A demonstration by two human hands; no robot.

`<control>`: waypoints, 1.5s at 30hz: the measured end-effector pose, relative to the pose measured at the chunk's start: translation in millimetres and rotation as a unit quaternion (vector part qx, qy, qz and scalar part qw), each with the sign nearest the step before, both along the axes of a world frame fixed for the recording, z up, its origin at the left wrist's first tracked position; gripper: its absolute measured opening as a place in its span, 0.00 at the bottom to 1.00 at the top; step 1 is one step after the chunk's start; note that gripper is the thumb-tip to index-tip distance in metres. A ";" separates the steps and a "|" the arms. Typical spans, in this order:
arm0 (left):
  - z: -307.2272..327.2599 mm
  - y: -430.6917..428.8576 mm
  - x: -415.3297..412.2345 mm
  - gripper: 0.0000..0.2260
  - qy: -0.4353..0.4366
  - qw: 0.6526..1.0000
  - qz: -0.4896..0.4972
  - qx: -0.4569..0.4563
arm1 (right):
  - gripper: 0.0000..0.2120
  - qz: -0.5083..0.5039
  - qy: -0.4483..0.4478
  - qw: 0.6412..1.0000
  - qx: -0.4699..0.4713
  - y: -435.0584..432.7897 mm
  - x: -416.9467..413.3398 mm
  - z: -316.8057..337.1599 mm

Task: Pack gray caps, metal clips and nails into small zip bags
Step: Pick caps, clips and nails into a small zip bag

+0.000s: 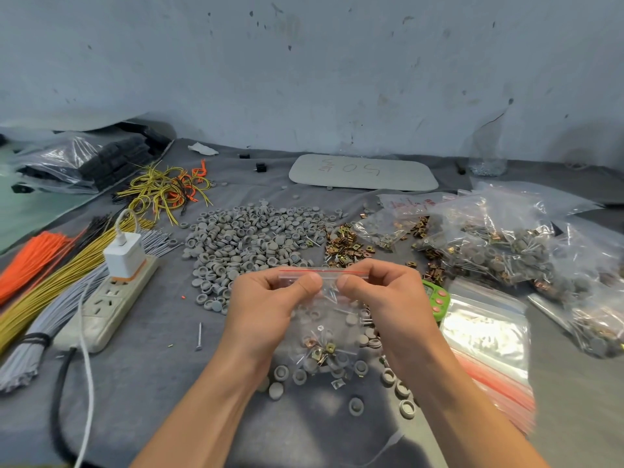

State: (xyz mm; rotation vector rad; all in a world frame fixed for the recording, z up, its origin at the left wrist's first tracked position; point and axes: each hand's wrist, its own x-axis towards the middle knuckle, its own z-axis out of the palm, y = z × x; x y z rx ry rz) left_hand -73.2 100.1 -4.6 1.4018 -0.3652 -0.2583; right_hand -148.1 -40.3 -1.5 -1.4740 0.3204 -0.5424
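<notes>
Gray cloth (152, 383) covers the table below a stained wall (304, 62). My left hand (270, 309) and my right hand (388, 305) pinch the top strip of one small zip bag (324, 319), thumbs in front. It hangs over the cloth with caps, clips and nails inside. Behind it lie the loose gray caps (250, 238), with the metal clips (344, 244) just to their right

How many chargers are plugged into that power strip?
1: a white charger at the far end of the power strip; the other visible sockets are free.
</notes>
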 end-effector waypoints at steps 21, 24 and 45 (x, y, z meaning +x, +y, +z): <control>-0.6 -0.1 -0.1 0.12 0.041 0.999 0.023 0.009 | 0.12 -0.023 0.011 0.997 0.075 -12.0 -6.8 3.2; 0.0 1.0 0.8 0.15 0.040 0.999 0.014 0.019 | 0.11 -0.015 0.016 0.997 0.080 -13.2 -6.3 1.2; -11.1 3.5 1.5 0.10 0.070 0.971 -0.182 0.138 | 0.06 -0.021 0.049 0.980 0.191 -5.8 1.2 -8.0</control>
